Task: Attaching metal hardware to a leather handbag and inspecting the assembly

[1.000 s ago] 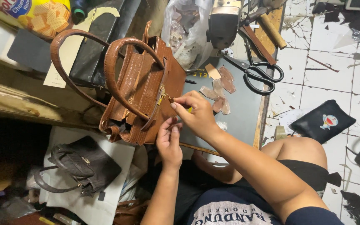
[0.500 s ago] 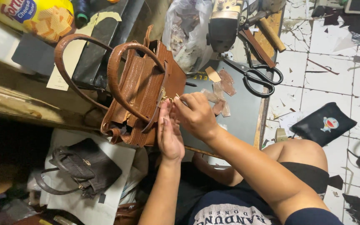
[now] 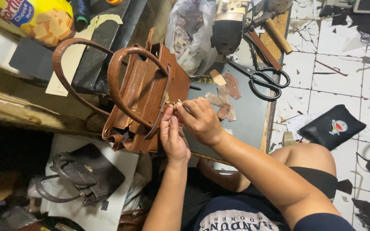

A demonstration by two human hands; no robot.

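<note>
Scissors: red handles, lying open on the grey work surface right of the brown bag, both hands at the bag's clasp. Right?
Not quite. The scissors have black handles, not red, as the head view shows. The rest holds: they lie open on the grey work surface right of the brown bag, with the left hand and right hand at its clasp.

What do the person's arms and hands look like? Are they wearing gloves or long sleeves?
No gloves: the left hand and the right hand are both bare, with no rings, watch or bracelets showing. The forearms are bare too. Only the right arm shows a short dark navy sleeve at the shoulder.
</note>
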